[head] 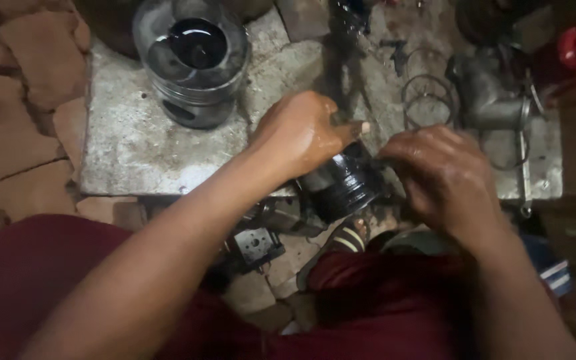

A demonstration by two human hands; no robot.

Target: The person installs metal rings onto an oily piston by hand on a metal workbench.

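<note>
Landmark: the grey metal slab (135, 143) on the stone floor is taken as reference for all places.

Clean piston: a second piston (195, 63), silvery with a dark bowl in its crown, is stood upright on the far part of the slab, well apart from both hands.

Left hand: the left hand (298, 133) is laid over the top of the oily piston at the slab's near edge, fingers curled down on it, the index finger stretched toward the right hand. It is closed on the piston.

Oily piston: the black, oil-wet piston (345, 183) is held between the two hands, just off the near edge of the slab, above the person's lap. Its long axis is tilted, the crown end lying down and toward the person, the skirt end rising toward the right hand.

Right hand: the right hand (445, 173) is cupped against the piston's right side, fingers bent inward. Whether it grips or only steadies cannot be told, since the fingertips are hidden.

Nearness: both hands are touching the piston; the left covers more of it.

Loose rings: thin metal rings (428, 100) are lying on the slab beyond the right hand, beside a grey cast elbow fitting (491, 100).
</note>
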